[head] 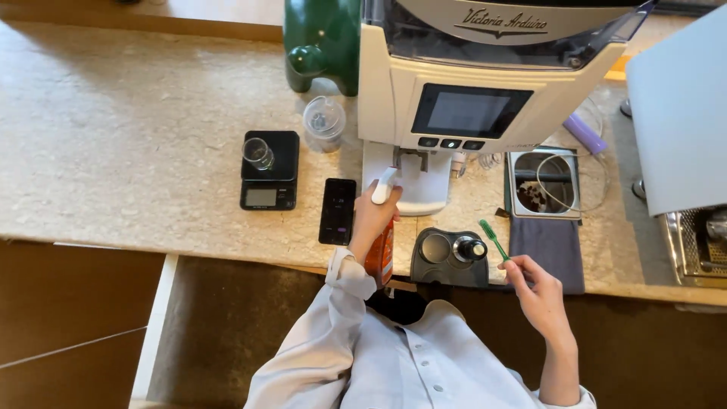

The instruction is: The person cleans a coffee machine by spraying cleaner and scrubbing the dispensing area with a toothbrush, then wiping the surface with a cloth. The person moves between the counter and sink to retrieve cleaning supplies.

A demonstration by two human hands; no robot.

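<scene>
two hands are at work at the front edge of a pale stone counter (136,136), both coming out of light grey shirt sleeves. the left hand (372,220) is wrapped around the neck of an orange spray bottle (380,254), fingers closed on it, with the white trigger head (385,185) pointing up toward the base of a white coffee grinder (424,98); the bottle stands upright at the counter's edge, just beside a black phone (338,211) lying flat to its left. the right hand (535,291) pinches the handle end of a small green brush (494,239) between thumb and fingertips, the bristle end tilted up and away, hovering above the right edge of a dark tamping mat (450,257) that carries a tamper (470,248). further right, a square knock box (544,184) sits behind a grey cloth (547,246). to the left of the phone, a black scale (269,170) bears a small clear glass (257,153), and a clear plastic cup (324,121) stands near a green object (322,42) behind.
</scene>
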